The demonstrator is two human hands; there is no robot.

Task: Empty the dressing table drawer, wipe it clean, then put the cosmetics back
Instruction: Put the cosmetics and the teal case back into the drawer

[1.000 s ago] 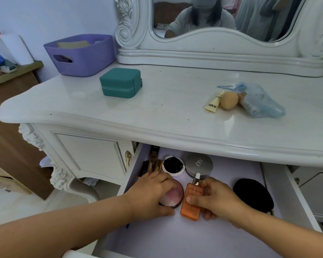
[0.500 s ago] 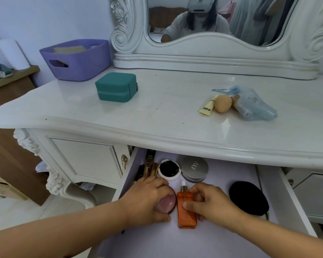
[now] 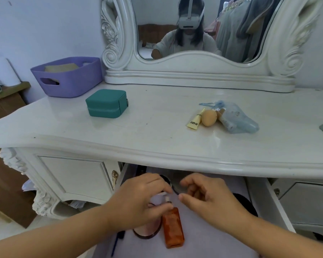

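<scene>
Bedroom corner, pale walls. White glossy dressing table [image 3: 119,133] with a carved mirror [image 3: 203,34] at the back. On the table: purple plastic basket [image 3: 67,77] far left, teal zip jewellery case [image 3: 106,103] beside it, and to the right a clear plastic pouch [image 3: 237,118] touching a tan sponge egg [image 3: 209,117] and a small cream tube [image 3: 195,121].

Below the table edge, the white drawer with lilac liner [image 3: 213,243] is pulled out. Contents I can make out: black oval pad [image 3: 247,203] at right, round pink compact [image 3: 147,231], orange rectangular dropper bottle [image 3: 172,228] lying flat, small round compacts at the back mostly hidden by the hands.

Left hand [image 3: 140,200]: fingers curled, thumb and fingertips seem to pinch the neck or cap of the orange bottle; motion blur, so I judge rather than confirm. It sits over the pink compact. Right hand [image 3: 209,198]: fingers loosely curled, thumb out, nothing held, just right of the bottle's cap end.

Judged stage: emptying, early; most cosmetics not yet out.

Risks: a grip on the cap alone could let the bottle swing, slip or loosen and leak on the liner. Lifting could knock the knuckles on the overhanging table edge. The hands are crowded close together, so a compact could get nudged.
</scene>
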